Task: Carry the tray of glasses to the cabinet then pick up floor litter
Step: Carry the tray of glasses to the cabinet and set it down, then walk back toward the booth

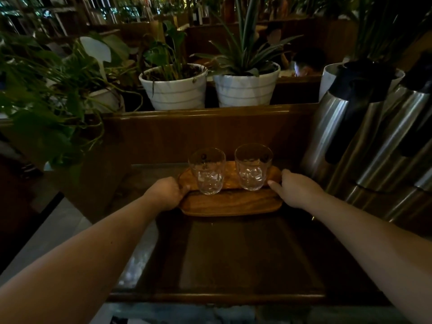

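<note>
An oval wooden tray (pixel 231 204) lies on the dark wooden cabinet top (pixel 233 258), close to its back panel. Two clear empty glasses stand upright on the tray, one on the left (pixel 207 170) and one on the right (pixel 253 166). My left hand (pixel 167 191) is curled around the tray's left rim. At the tray's right end rests my right hand (pixel 295 189), thumb on the rim, fingers hidden behind it. No floor litter shows in this view.
Steel thermos jugs (pixel 364 136) with black tops crowd the cabinet's right side, close to my right arm. White plant pots (pixel 174 87) (pixel 245 86) stand on the ledge behind. Leafy plants (pixel 46 90) hang at the left. Pale floor (pixel 46 235) lies lower left.
</note>
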